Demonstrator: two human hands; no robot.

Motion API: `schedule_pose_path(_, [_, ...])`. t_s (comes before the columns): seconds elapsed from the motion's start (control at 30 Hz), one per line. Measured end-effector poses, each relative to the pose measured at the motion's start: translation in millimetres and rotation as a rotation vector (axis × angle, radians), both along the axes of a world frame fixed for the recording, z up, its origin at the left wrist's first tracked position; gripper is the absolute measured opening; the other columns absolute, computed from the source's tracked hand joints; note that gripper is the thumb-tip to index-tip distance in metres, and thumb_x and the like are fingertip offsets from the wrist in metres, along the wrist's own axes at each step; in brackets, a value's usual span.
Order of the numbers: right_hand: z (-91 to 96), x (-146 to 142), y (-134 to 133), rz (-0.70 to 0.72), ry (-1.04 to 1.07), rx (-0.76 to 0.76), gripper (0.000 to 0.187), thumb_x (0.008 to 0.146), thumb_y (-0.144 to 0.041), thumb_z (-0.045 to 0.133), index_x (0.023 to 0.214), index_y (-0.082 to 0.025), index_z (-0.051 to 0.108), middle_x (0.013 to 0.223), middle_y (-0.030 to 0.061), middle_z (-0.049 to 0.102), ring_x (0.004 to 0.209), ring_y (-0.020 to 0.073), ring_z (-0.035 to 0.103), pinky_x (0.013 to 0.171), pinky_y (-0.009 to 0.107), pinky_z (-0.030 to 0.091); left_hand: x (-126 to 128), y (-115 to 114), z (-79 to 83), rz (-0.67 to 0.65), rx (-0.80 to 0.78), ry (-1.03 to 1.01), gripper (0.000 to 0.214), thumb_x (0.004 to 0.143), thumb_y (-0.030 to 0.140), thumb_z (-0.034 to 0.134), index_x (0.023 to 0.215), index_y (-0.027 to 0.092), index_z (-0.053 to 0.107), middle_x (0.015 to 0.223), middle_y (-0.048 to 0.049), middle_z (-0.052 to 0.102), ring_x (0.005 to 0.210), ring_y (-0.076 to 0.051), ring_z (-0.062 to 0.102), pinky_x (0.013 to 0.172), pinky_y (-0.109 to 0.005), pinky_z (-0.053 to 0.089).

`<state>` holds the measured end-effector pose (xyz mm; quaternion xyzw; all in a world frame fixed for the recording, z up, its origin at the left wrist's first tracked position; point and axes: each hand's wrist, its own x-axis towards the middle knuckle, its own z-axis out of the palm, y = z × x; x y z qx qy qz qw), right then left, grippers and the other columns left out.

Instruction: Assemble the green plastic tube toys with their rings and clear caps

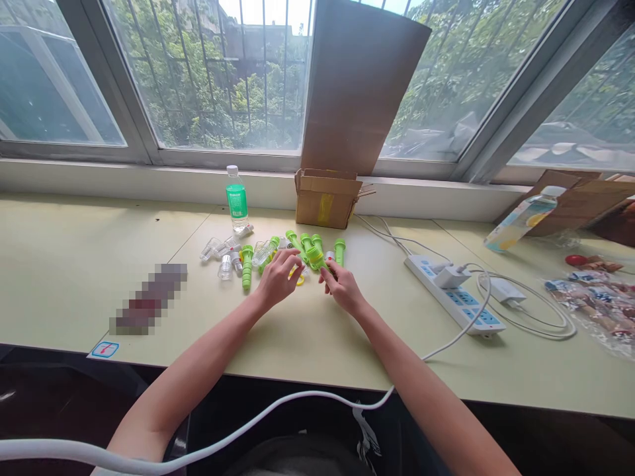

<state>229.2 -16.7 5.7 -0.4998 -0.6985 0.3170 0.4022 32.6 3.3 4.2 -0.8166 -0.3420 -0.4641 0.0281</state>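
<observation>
Right hand [343, 288] has fingers closed round a lime-green plastic tube [314, 256], wide end poking past the fingertips. Left hand [278, 277], fingers half-curled near it, can't tell if it's gripping anything.

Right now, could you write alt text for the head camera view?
A person's right hand holds a green plastic part, with the left hand beside it, over a pale table scattered with green pieces and clear pieces. Behind them stand a green-labelled bottle and a cardboard box.
</observation>
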Motion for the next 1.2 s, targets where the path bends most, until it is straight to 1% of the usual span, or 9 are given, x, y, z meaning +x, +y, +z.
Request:
schedule_pose_path(0.37, [-3.9,5.0,2.9,-0.051,-0.136,0.091,0.038,0.089,-0.054,0.038,0.095,-0.021,0.055,0.072,0.0046,0.063,0.054,0.0167,0.054,0.058,0.030,0.043,-13.3,7.1,9.6,0.076,0.011,-0.051,0.006,0.087,0.023,0.050,0.082,0.019,0.051,0.102,-0.0077,0.061,0.099,-0.020,0.056,0.079,-0.035,0.050])
schedule_pose_path(0.5, [-4.1,5.8,3.6,-0.066,-0.136,0.097,0.039,0.090,-0.054,0.036,0.094,-0.021,0.055,0.073,0.0047,0.063,0.053,0.0160,0.054,0.056,0.029,0.042,-13.5,8.0,9.5,0.043,-0.034,-0.084,0.013,0.089,0.028,0.048,0.079,0.019,0.053,0.098,-0.0072,0.063,0.097,-0.020,0.058,0.081,-0.036,0.051])
schedule_pose_path(0.6, [-3.6,6.6,4.1,-0.077,-0.136,0.098,0.038,0.090,-0.053,0.036,0.096,-0.020,0.055,0.073,0.0040,0.063,0.053,0.0154,0.054,0.056,0.028,0.042,-10.8,8.5,9.0,-0.041,-0.170,-0.216,0.020,0.090,0.034,0.047,0.082,0.019,0.057,0.096,-0.0072,0.065,0.095,-0.019,0.060,0.081,-0.037,0.052])
schedule_pose_path(0.77, [-2.8,7.0,4.0,-0.089,-0.155,0.093,0.039,0.089,-0.053,0.036,0.096,-0.020,0.056,0.073,0.0037,0.063,0.054,0.0153,0.055,0.057,0.028,0.043,-7.1,10.6,8.4,-0.261,-0.635,-0.600,0.040,0.091,0.048,0.039,0.086,0.015,0.061,0.085,-0.0082,0.067,0.077,-0.017,0.065,0.068,-0.032,0.056])
schedule_pose_path(0.83, [-2.8,6.9,3.9,-0.092,-0.160,0.096,0.039,0.089,-0.053,0.037,0.097,-0.020,0.056,0.072,0.0035,0.063,0.054,0.0154,0.055,0.057,0.028,0.042,-7.2,11.1,8.3,-0.308,-0.727,-0.667,0.043,0.089,0.050,0.040,0.086,0.013,0.062,0.082,-0.0087,0.068,0.074,-0.017,0.066,0.067,-0.032,0.056])
schedule_pose_path(0.9, [-3.0,6.8,3.8,-0.094,-0.164,0.098,0.039,0.089,-0.053,0.037,0.097,-0.020,0.056,0.072,0.0033,0.063,0.054,0.0153,0.055,0.057,0.028,0.042,-7.4,10.8,8.3,-0.328,-0.761,-0.694,0.042,0.088,0.051,0.042,0.086,0.013,0.062,0.081,-0.0090,0.068,0.072,-0.017,0.066,0.067,-0.032,0.056])
schedule_pose_path(1.0, [-3.4,7.0,4.0,-0.092,-0.173,0.096,0.038,0.089,-0.052,0.037,0.097,-0.020,0.056,0.071,0.0034,0.064,0.054,0.0157,0.056,0.057,0.027,0.042,-6.7,8.8,8.1,-0.339,-0.751,-0.669,0.041,0.088,0.049,0.042,0.087,0.013,0.062,0.081,-0.0088,0.068,0.069,-0.016,0.065,0.066,-0.032,0.056])
schedule_pose_path(1.07, [-3.9,7.3,4.3,-0.093,-0.179,0.097,0.038,0.089,-0.052,0.037,0.098,-0.020,0.056,0.071,0.0033,0.063,0.054,0.0157,0.055,0.057,0.028,0.042,-5.9,6.9,7.6,-0.294,-0.682,-0.590,0.040,0.089,0.048,0.041,0.086,0.014,0.062,0.078,-0.0076,0.068,0.068,-0.016,0.065,0.065,-0.031,0.055])
schedule_pose_path(1.2, [-5.2,7.8,5.2,-0.097,-0.194,0.106,0.038,0.089,-0.052,0.037,0.100,-0.020,0.056,0.071,0.0029,0.063,0.051,0.0153,0.054,0.056,0.028,0.042,-6.3,4.8,5.7,-0.077,-0.319,-0.216,0.030,0.090,0.041,0.043,0.082,0.019,0.062,0.077,-0.0045,0.066,0.073,-0.017,0.063,0.068,-0.031,0.052])
